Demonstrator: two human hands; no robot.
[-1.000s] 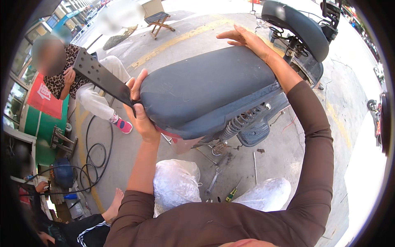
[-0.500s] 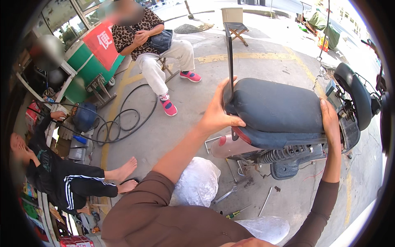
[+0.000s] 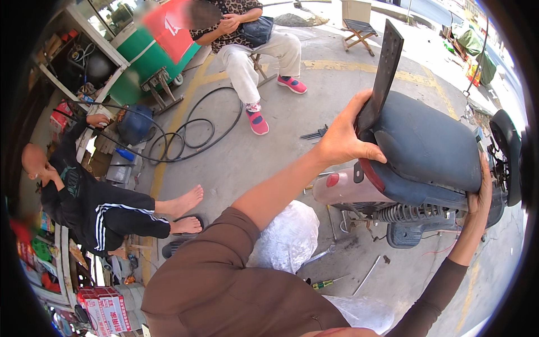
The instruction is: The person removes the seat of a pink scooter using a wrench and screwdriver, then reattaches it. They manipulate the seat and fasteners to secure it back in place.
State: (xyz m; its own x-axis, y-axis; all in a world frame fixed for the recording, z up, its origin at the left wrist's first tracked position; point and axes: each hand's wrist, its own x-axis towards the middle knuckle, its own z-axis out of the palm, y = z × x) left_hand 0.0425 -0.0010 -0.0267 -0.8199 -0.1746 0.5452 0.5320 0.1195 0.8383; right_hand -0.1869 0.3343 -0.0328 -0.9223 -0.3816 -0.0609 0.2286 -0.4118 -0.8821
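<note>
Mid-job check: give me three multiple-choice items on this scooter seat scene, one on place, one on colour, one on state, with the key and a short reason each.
1. Where is the left hand?
A. On the end of the seat by the black perforated bracket
B. On the hose
C. On the folding stool

2. What colour are the seated person's shoes?
A. Green
B. Pink
C. White

3. How is the seat held?
A. Lying on the ground
B. Gripped by both hands above the scooter body
C. In one hand only

Key: 1 A, its fingers wrap the seat end at the bracket. 2 B, both shoes are pink. 3 B, the right hand grips the far end.
</note>
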